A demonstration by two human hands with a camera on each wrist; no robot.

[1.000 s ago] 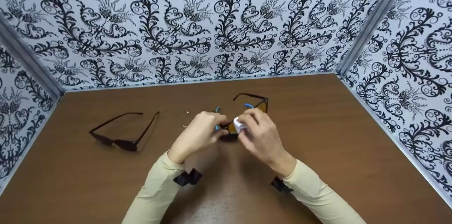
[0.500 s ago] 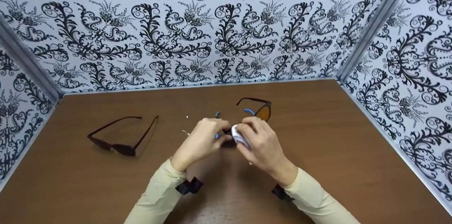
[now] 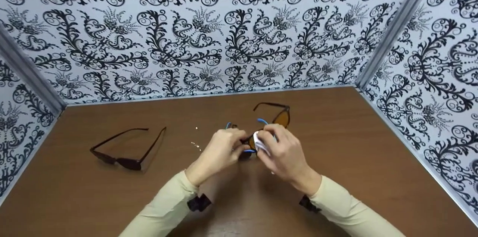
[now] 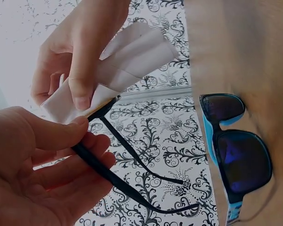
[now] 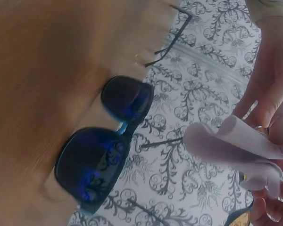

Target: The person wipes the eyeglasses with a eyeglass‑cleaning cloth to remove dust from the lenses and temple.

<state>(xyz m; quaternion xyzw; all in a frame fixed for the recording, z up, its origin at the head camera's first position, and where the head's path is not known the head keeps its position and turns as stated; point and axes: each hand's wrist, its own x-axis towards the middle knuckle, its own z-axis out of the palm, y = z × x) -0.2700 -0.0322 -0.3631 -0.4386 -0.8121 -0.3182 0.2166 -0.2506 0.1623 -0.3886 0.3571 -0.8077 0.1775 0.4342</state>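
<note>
My left hand pinches one side of black-framed glasses with orange lenses, their thin temples pointing away from me. A folded white cloth is in my right hand, pressed between thumb and fingers against the near lens. In the left wrist view the cloth fans out past the frame, covering most of the lenses. Below the hands, sunglasses with dark blue lenses and blue temples rest on the table; in the head view the hands largely hide them.
Dark sunglasses stand unfolded on the left of the brown table. A few tiny pale bits lie left of my hands. Patterned walls enclose the back and sides.
Both hands have shifted slightly to the right with the glasses. The cloth has moved over the near lens, whose orange edge shows again. The head view has tilted up a little.
</note>
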